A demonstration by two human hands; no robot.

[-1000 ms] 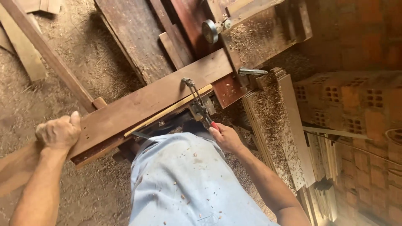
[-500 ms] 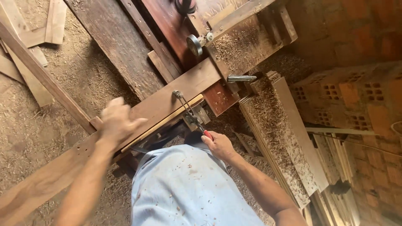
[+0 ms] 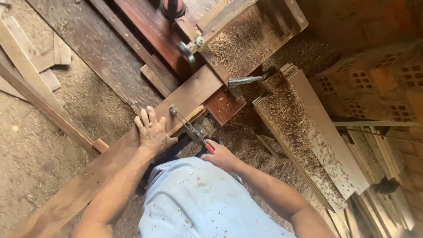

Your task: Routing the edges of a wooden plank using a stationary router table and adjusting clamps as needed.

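Feeding a long plank across a woodworking machine, lever in hand.

The left hand (image 3: 152, 131) lies flat and spread on the plank (image 3: 132, 154), which crosses the machine bed (image 3: 222, 103); the right hand (image 3: 220, 155) is closed around the red-tipped lever (image 3: 194, 133). Next, I judge, steady downward pressure is needed. The cutter stays hidden under the plank and shavings.

- We see a woodworking shop: sawdust (image 3: 260, 44) on the machine at 12 o'clock.
- Planks (image 3: 317, 132) at 3 o'clock, offcuts (image 3: 53, 57) at 10.
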